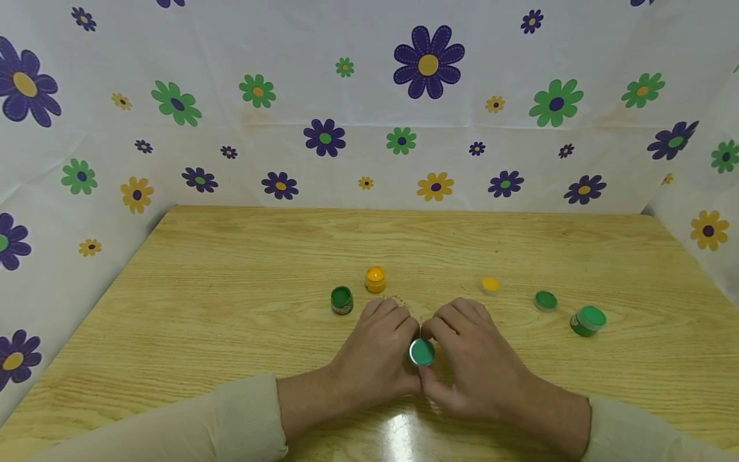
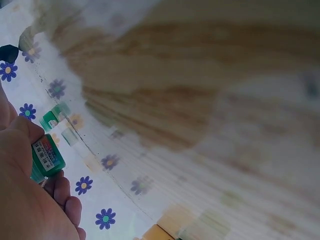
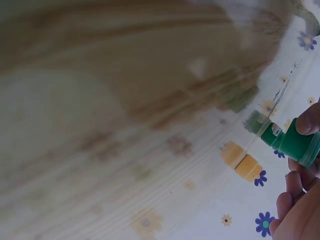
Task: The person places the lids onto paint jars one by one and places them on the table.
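Observation:
A small green paint jar (image 1: 422, 351) is held between both hands near the front of the table, its round pale-rimmed end facing up toward the head camera. My left hand (image 1: 375, 353) grips it from the left; a white barcode label shows on the jar (image 2: 47, 155) in the left wrist view. From the other side my right hand (image 1: 476, 362) grips the same jar, thumb near its rim. In the right wrist view the thumb lies against the green jar (image 3: 299, 142), with fingers curled below. Whether the lid is loose cannot be made out.
Beyond the left hand stand an open dark green jar (image 1: 342, 300) and an open orange jar (image 1: 375, 279). A yellow lid (image 1: 491, 284), a green lid (image 1: 545, 300) and another green jar (image 1: 589, 321) lie to the right. Flowered cloth (image 1: 369, 160) borders the wooden table (image 1: 248, 256).

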Tool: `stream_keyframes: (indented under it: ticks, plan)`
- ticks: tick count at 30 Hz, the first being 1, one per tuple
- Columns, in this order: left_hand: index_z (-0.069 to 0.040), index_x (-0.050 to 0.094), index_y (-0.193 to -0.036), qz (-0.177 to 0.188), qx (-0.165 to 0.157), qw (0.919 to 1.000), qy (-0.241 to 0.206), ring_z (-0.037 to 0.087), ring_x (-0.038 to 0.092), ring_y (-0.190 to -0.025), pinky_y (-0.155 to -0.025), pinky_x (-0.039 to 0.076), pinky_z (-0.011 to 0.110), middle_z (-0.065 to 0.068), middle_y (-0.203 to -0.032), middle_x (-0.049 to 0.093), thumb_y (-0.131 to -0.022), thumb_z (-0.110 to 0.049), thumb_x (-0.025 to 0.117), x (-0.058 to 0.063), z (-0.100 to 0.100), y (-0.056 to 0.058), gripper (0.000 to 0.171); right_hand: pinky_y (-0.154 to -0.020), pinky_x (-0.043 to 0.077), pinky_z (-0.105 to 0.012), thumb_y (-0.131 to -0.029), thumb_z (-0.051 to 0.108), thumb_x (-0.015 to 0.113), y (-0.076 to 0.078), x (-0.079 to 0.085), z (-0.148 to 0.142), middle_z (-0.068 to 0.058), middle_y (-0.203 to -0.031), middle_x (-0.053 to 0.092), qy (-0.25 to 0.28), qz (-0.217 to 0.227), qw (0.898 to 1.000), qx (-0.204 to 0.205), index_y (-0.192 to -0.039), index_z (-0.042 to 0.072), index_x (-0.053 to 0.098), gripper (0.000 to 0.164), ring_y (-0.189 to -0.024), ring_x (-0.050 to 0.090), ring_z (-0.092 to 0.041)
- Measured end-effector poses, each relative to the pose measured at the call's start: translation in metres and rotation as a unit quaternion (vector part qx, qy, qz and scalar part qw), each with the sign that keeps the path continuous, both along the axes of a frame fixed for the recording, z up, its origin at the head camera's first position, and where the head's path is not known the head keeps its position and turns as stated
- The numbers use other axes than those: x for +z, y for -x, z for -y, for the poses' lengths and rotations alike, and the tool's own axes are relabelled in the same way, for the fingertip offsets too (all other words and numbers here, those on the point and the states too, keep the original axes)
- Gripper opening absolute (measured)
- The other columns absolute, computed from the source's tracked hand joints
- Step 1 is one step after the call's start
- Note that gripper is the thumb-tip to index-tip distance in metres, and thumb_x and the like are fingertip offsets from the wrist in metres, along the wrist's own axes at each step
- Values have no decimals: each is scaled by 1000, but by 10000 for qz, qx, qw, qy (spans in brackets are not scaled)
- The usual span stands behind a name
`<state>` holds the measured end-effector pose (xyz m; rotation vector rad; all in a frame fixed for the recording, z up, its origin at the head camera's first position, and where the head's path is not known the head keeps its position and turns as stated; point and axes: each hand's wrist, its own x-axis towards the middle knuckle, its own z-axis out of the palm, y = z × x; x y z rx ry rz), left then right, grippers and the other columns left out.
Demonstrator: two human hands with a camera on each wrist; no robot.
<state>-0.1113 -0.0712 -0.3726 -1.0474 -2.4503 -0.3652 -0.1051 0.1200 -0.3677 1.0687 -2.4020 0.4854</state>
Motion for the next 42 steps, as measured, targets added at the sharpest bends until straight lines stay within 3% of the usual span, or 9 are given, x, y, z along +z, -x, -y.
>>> stream_keyframes:
  ticks: [17,29,42]
  plan:
    - [-18,58,-74,42,10,10000,11,11,45,-79,-81,37,27,-9,-73,51,-68,-45,80,0,0,1,36,-89,43,-40,-80,43,69,1,0,0,7,-86,55,-168,68,9996,-230,-84,18,60,27,-88,50,-14]
    - [-16,60,-78,60,0,10000,-5,12,45,-79,-82,37,27,-9,-74,51,-65,-45,83,0,0,0,39,-86,42,-39,-71,33,69,0,-1,0,6,-88,55,-19,34,10000,-47,-94,15,64,29,-88,48,-13]
    - [-17,60,-77,160,4,9999,20,11,46,-80,-82,37,28,-9,-75,51,-66,-49,83,1,0,0,41,-86,43,-40,-75,34,69,0,-1,0,6,-86,54,25,9,10000,-39,-89,15,62,25,-87,49,-14]
